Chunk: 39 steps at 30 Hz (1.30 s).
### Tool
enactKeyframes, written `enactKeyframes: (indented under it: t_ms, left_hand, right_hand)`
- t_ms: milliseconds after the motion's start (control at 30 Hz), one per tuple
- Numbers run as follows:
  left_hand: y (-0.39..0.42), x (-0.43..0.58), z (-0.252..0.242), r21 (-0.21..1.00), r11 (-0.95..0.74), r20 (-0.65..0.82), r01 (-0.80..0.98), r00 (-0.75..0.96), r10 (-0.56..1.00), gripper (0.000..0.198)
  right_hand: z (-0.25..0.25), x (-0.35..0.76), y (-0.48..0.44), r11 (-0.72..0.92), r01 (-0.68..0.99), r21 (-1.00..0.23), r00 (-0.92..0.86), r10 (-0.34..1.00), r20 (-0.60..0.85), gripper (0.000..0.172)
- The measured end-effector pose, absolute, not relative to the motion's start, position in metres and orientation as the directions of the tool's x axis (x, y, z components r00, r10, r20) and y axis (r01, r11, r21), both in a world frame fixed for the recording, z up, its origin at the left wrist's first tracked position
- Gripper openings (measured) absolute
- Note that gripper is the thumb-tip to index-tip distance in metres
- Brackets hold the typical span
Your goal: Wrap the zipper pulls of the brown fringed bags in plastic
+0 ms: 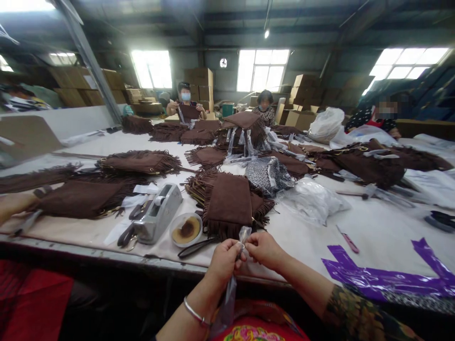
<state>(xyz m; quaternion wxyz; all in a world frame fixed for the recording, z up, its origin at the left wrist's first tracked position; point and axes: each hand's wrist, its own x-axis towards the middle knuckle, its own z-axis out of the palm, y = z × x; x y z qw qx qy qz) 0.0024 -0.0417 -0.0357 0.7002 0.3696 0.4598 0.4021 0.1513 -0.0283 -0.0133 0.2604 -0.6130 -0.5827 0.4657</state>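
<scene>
My left hand (224, 260) and my right hand (265, 249) meet just in front of the table edge, both pinched shut on a narrow clear plastic bag (229, 296) that hangs down toward my lap. A silver bangle (196, 314) circles my left wrist. Directly beyond my hands lies a stack of brown suede fringed bags (228, 204).
A grey tape dispenser (159, 213), scissors (128, 234), a small dish (186, 229) and black pliers (196, 247) sit at my left. A pink cutter (348, 240) and purple tape strips (384, 274) lie at right. Clear bags (311, 199), more fringed bags and several seated workers fill the far table.
</scene>
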Motion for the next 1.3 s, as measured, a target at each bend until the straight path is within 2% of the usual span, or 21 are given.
enactKeyframes:
  t_ms: [133,200,333,467,733,967,1167,1300]
  left_hand:
    - [-0.045,0.003,-0.041,0.9,0.363,-0.303,-0.243,0.251,0.919,0.032]
    - [-0.046,0.004,-0.044,0.922,0.332,-0.286,-0.201,0.226,0.931,0.029]
    - [-0.047,0.007,-0.044,0.957,0.278,-0.265,-0.08,0.142,0.954,0.026]
    - [-0.048,0.005,-0.038,0.977,0.214,-0.21,-0.017,0.131,0.969,0.03]
    - [-0.051,0.002,-0.024,0.91,0.342,-0.267,-0.233,0.302,0.915,0.035]
    - [-0.052,0.005,-0.025,0.851,0.374,-0.25,-0.369,0.343,0.906,0.046]
    - [-0.052,0.013,-0.024,0.859,0.393,-0.278,-0.328,0.346,0.896,0.06]
    - [-0.053,0.015,-0.024,0.919,0.311,-0.247,-0.244,0.261,0.933,0.053]
  right_hand:
    - [-0.015,0.15,-0.031,-0.412,0.264,-0.872,-0.179,0.867,-0.464,0.015]
    - [-0.022,0.151,-0.03,-0.456,0.204,-0.866,-0.208,0.845,-0.493,0.017]
    - [-0.037,0.151,-0.028,-0.446,0.206,-0.871,-0.192,0.854,-0.483,0.022]
    - [-0.041,0.15,-0.03,-0.432,0.233,-0.871,-0.182,0.861,-0.475,0.023]
    - [-0.039,0.155,-0.032,-0.387,0.163,-0.908,-0.332,0.845,-0.42,0.033]
    - [-0.043,0.149,-0.034,-0.402,0.076,-0.912,-0.322,0.856,-0.404,0.04]
    - [-0.053,0.136,-0.036,-0.447,-0.022,-0.894,-0.256,0.867,-0.428,0.039]
    - [-0.049,0.134,-0.04,-0.402,0.032,-0.915,-0.203,0.894,-0.4,0.044]
